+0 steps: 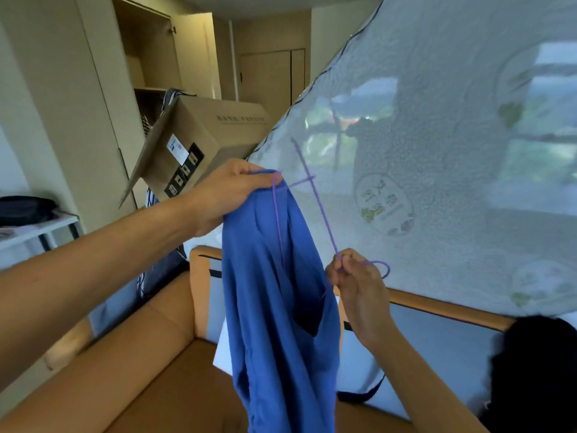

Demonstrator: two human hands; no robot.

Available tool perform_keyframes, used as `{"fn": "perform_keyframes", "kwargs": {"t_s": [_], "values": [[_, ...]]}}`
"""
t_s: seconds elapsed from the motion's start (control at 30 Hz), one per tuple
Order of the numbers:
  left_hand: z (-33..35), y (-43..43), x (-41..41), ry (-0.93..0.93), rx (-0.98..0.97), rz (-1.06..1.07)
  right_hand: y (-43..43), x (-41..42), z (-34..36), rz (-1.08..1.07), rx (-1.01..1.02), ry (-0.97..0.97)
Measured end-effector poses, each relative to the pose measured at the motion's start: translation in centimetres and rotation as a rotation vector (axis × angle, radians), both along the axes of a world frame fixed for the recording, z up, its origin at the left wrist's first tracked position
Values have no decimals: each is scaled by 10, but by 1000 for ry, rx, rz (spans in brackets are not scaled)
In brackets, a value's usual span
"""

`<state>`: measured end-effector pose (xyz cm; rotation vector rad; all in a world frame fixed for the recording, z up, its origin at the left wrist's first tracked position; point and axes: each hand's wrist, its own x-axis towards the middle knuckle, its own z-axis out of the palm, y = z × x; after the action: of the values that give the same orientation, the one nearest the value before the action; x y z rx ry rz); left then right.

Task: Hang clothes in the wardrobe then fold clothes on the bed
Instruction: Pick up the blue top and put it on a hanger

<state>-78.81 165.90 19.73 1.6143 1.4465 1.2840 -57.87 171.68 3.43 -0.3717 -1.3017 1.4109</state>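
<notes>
Before the plastic-wrapped white mattress, the left hand clutches the limp blue fabric garment by its top on one arm of the thin purple wire hanger, the right hand pinching its neck: best seat that arm fully inside.

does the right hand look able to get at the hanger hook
Probably yes. The right hand pinches the hanger right by its hook, which sticks out bare beside it. The garment hangs to the left, gripped by the left hand, so nothing covers the hook.
</notes>
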Motion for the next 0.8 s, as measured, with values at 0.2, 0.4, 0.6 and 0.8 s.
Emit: {"fn": "perform_keyframes", "kwargs": {"t_s": [0.2, 0.4, 0.6, 0.8], "values": [[18, -8, -3, 65, 58, 20, 10, 16, -22, -5, 122, -282], [25, -11, -8, 598, 251, -44, 13, 27, 0, 32, 310, -497], [10, -7, -10, 896, 340, -57, -1, 37, 51, -19, 504, -677], [1, -4, -10, 861, 397, 3, -15, 51, 96, 71, 576, -959]]}}
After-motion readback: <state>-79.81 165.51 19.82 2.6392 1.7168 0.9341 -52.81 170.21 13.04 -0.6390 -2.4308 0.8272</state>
